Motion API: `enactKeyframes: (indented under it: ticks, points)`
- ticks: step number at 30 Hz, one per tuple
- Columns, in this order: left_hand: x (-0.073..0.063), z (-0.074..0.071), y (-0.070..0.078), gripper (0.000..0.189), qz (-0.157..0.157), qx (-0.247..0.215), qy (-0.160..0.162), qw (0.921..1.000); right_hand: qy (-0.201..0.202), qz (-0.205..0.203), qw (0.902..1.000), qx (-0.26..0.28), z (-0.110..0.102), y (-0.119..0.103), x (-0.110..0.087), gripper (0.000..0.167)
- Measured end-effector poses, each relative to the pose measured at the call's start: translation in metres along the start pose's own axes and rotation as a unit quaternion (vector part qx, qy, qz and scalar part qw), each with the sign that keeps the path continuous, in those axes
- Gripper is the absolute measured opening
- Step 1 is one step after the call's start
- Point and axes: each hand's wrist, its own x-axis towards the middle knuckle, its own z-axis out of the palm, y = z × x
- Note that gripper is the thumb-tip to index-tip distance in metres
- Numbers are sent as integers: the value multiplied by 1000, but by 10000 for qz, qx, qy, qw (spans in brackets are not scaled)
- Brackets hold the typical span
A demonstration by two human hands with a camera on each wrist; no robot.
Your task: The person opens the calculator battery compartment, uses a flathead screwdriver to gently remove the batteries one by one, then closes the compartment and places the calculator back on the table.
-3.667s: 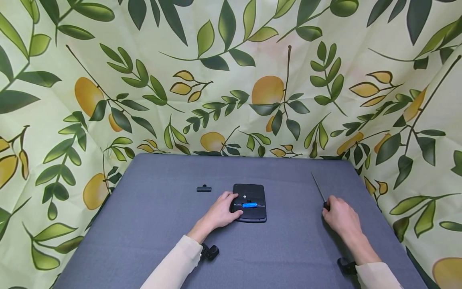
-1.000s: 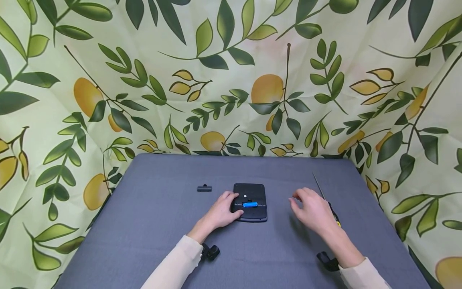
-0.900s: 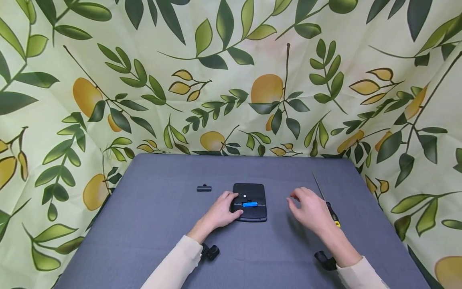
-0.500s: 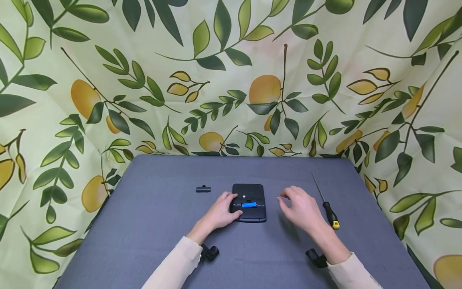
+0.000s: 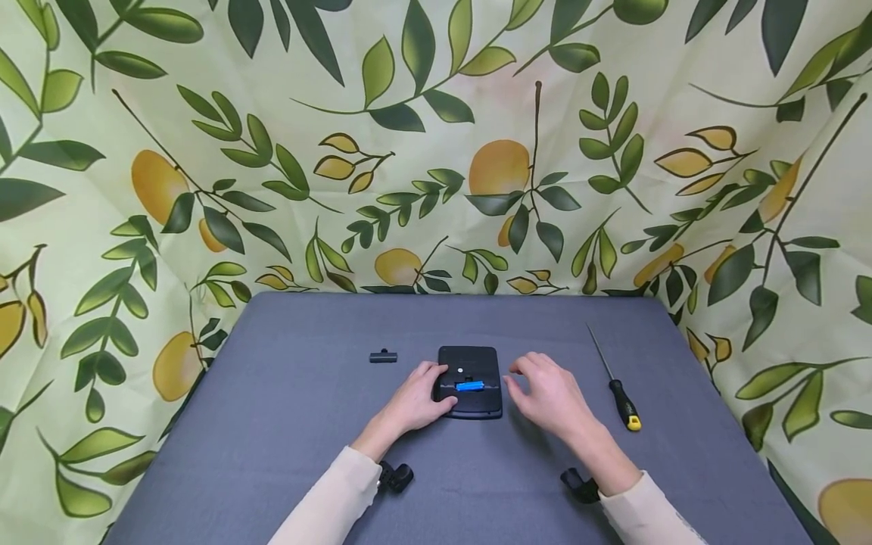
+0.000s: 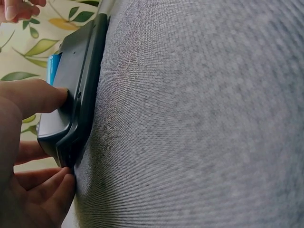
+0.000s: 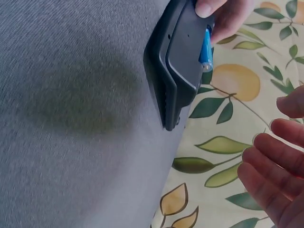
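A flat black calculator-like device (image 5: pixel 470 409) lies back side up on the table, a blue battery (image 5: pixel 469 386) in its uncovered compartment. In the right wrist view, one end of the battery (image 7: pixel 205 59) sticks up above the casing. My left hand (image 5: pixel 417 399) grips the device's left side, thumb on top and fingers along the edge in the left wrist view. Just off its right edge hovers my right hand (image 5: pixel 547 395), holding nothing, its fingers loosely bent. Beyond that hand a screwdriver (image 5: pixel 623 403) with a black and yellow handle rests on the cloth.
A small black battery cover (image 5: pixel 384 356) with a tab lies left of the device. Grey cloth covers the table (image 5: pixel 272 424). A leaf-and-fruit patterned curtain (image 5: pixel 422 219) stands behind it and along the sides.
My right hand has let go of the screwdriver, leaving it on the table, and moved left to beside the device. My left hand keeps its grip there.
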Motion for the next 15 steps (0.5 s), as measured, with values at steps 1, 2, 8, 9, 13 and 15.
enactKeyframes:
  ticks: [1, 2, 8, 9, 13, 15]
  points:
    - [0, 0, 0, 63, 1, -6, -7, 10000, -6, -40, 10000, 22, 1, -1, 0, 11]
    - [0, 0, 0, 63, -2, -8, -12, 10000, -16, -71, 10000, 34, 2, -2, 1, 11]
    - [0, 1, 0, 63, -39, -3, 18, 10000, -90, -203, 9997, 84, 7, -5, 4, 12]
    - [1, 1, 0, 63, -45, 2, 29, 10000, -98, -229, 9997, 87, 8, -5, 5, 13]
    - [1, 1, 0, 63, -52, 14, 54, 10000, -98, -371, 9992, 136, 12, -7, 7, 13]
    - [1, 1, 0, 62, -33, 3, 59, 10000, -92, -449, 9988, 179, 14, -7, 9, 12]
